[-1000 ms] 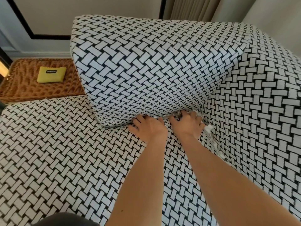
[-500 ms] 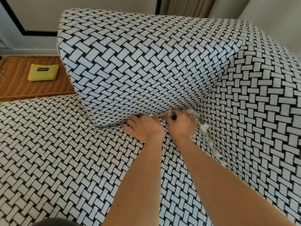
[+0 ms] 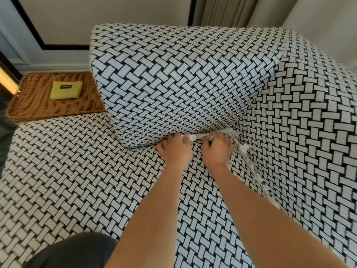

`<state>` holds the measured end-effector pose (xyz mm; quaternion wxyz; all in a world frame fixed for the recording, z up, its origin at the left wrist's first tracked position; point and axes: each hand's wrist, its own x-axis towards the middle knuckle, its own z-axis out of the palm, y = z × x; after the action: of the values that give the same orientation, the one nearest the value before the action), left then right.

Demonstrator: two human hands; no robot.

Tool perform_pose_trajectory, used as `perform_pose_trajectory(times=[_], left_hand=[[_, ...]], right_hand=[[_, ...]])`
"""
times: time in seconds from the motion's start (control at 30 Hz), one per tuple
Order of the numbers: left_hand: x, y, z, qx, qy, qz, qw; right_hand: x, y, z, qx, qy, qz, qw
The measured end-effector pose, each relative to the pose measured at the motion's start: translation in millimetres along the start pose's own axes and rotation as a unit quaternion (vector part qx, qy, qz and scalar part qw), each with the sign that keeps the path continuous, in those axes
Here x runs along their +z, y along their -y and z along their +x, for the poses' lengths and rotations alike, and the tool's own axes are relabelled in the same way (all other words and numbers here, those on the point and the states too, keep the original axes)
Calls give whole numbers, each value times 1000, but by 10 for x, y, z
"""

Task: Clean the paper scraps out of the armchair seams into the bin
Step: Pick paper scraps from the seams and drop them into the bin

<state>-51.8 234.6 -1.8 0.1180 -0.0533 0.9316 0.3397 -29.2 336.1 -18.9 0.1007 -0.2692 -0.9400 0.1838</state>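
My left hand (image 3: 176, 150) and right hand (image 3: 217, 149) both pinch white crumpled paper scraps (image 3: 199, 136) at the armchair (image 3: 77, 171) back seam, fingers closed on them. More torn scraps trail down the right side seam.

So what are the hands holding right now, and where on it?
Both hands, left hand and right hand, pinch one paper scrap at the cushion seam, a grip at each end.

Two hands (image 3: 176, 149) (image 3: 217, 149), one armchair (image 3: 77, 171), one yellow pouch (image 3: 66, 90).
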Motion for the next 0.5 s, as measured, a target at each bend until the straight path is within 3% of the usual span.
perform_pose_trajectory(times=[0.13,0.17,0.5], left_hand=[[-189,148,-45,-3,91,-230,969],[-238,197,-74,1,103,-244,964],[-556,559,-546,-6,118,-193,974]], right_hand=[[-33,33,-179,3,-2,49,999],[-37,45,-224,6,1,57,998],[-128,161,-771,2,53,123,991]])
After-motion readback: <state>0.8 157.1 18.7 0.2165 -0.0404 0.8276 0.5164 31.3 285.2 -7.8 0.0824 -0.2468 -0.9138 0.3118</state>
